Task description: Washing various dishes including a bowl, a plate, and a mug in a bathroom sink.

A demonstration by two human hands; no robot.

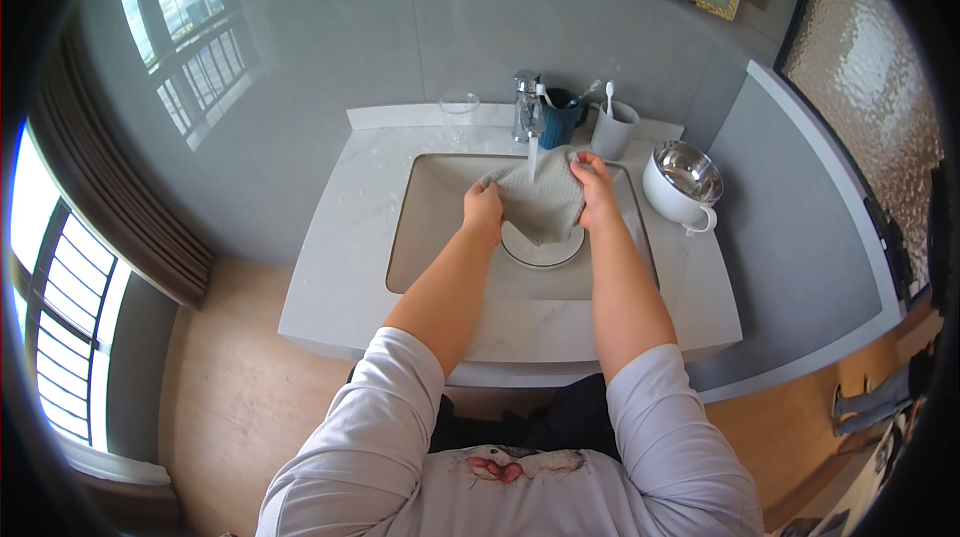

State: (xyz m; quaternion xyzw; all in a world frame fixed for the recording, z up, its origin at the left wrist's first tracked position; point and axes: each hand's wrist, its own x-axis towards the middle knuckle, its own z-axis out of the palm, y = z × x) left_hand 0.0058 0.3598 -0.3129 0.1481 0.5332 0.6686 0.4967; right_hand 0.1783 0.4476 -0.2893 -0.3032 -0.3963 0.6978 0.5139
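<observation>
A grey-green cloth [542, 202] is stretched between my two hands under the running faucet [527, 109]. My left hand [484, 207] pinches its left edge, and my right hand [596, 187] grips its upper right corner. Water falls from the spout onto the top of the cloth. Below it, a white plate with a dark rim line [543, 255] lies in the sink [420, 227], partly hidden by the cloth.
Behind the sink stand a dark blue cup [560, 125] and a grey cup [613, 132] with toothbrushes. At the right is a white mug-like pot with a steel inside [684, 177]. A clear glass [459, 109] stands back left on the white counter [335, 257].
</observation>
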